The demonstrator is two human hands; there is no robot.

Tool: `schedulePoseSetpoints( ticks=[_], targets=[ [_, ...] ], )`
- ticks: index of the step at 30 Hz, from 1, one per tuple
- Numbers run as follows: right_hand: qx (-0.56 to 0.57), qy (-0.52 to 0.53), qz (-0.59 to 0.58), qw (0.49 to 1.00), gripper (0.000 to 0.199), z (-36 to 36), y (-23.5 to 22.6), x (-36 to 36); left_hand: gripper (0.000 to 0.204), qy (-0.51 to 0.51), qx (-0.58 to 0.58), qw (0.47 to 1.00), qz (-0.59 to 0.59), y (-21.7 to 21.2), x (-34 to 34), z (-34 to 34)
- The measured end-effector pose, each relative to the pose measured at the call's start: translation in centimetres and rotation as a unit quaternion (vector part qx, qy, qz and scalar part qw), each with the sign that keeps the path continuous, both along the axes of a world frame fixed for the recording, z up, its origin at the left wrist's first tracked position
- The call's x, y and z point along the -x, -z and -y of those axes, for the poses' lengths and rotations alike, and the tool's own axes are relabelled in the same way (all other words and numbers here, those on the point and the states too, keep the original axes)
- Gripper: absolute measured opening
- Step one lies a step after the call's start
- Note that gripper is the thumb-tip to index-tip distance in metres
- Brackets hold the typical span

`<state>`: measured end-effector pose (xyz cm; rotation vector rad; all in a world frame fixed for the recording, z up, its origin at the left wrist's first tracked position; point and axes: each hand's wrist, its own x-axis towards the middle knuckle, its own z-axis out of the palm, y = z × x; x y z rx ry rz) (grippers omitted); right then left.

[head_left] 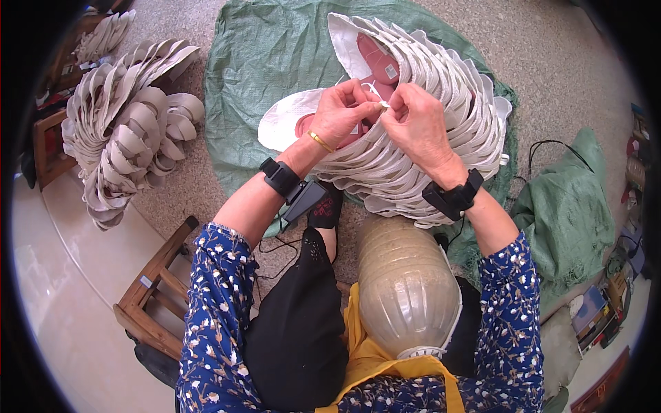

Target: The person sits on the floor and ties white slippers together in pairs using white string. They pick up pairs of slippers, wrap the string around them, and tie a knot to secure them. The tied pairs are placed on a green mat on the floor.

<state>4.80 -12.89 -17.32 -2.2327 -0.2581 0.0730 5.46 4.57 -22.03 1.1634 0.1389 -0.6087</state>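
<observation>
My left hand (341,113) and my right hand (417,127) meet fingertip to fingertip, both closed in a pinch. Between them is a thin white string (374,89), with a small loop showing above the fingers. Just beneath the hands lies a large bundle of white shoe uppers (447,110), nested in a long curved row. Two uppers at its near-left end open out and show a dusty-red lining (377,60) with a small pale label. The left fingers cover part of the lower one, so whether the string is fixed to an upper is hidden.
A green woven sack (268,62) is spread under the bundle, and another lies crumpled (568,213) at right. Greyish nested uppers (127,131) drape over wood at left, near a wooden stool (155,289). A large clear plastic jug (406,289) rests between my legs.
</observation>
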Motion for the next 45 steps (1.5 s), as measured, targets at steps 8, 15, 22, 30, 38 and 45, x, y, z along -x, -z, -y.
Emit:
schedulePoseSetpoints(
  ticks=[8, 15, 22, 30, 38, 45],
  targets=[
    [-0.219, 0.066, -0.274, 0.934, 0.010, 0.6, 0.7, -0.2, 0.021, 0.002, 0.001, 1.000, 0.011, 0.1, 0.0, 0.0],
    [-0.257, 0.020, -0.338, 0.905, 0.011, 1.5, 0.8, -0.2, 0.020, -0.002, -0.002, 1.000, 0.015, 0.2, 0.0, 0.0],
    [-0.031, 0.001, -0.208, 0.978, 0.015, 3.4, 0.3, -0.2, 0.016, -0.002, -0.111, 0.986, 0.127, 0.4, 0.2, 0.6],
    [-0.009, -0.010, -0.171, 0.985, 0.016, 4.4, -0.8, -0.2, 0.013, -0.006, -0.363, 0.902, 0.234, -0.4, -0.1, 0.4],
    [-0.066, 0.000, -0.210, 0.975, 0.015, 5.8, -0.1, 0.8, 0.016, 0.015, -0.360, 0.917, 0.170, 0.9, -0.8, -0.4],
    [-0.111, 0.049, -0.268, 0.956, 0.013, 10.6, -4.1, 5.4, 0.025, 0.001, -0.436, 0.857, 0.276, -1.0, -0.1, -0.7]
  ],
)
